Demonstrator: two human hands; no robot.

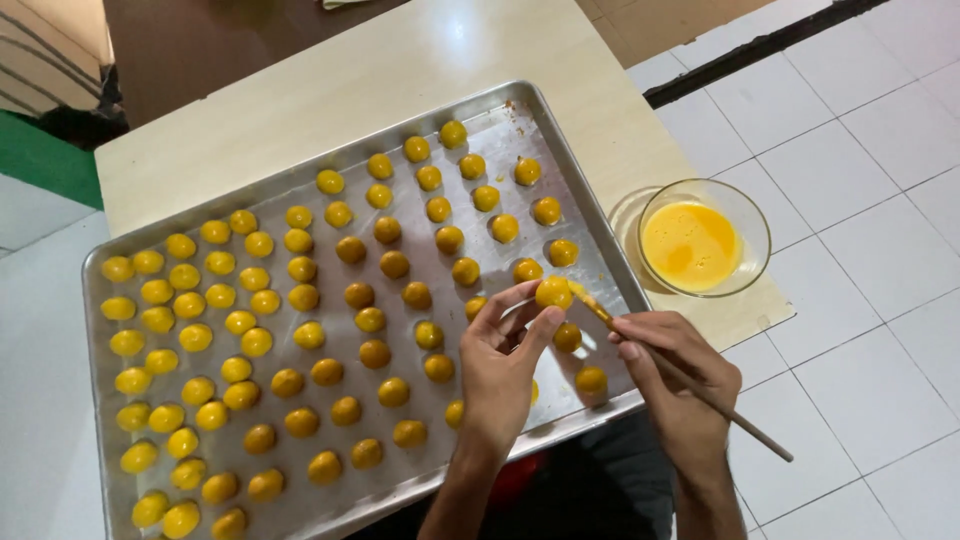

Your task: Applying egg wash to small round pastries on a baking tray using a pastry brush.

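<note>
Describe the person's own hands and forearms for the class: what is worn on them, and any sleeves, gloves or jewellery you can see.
Both the left hand and the right hand are bare: no gloves, and no rings, watch or bracelets show. The forearms are uncovered to the bottom edge of the picture, so no sleeves are in view.

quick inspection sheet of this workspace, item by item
surface: pale tabletop, mostly covered by a metal baking tray.
job's things: one yellow ball lifted off the tray; thin brush with its tip at that ball; rows of yellow balls on the tray; glass bowl of beaten egg at the table's right edge.
clutter: nothing seen.
grippers: left hand pinches the ball in its fingers; right hand holds the brush.
cables: nothing seen.
surroundings: white tiled floor; green mat at far left.
</note>
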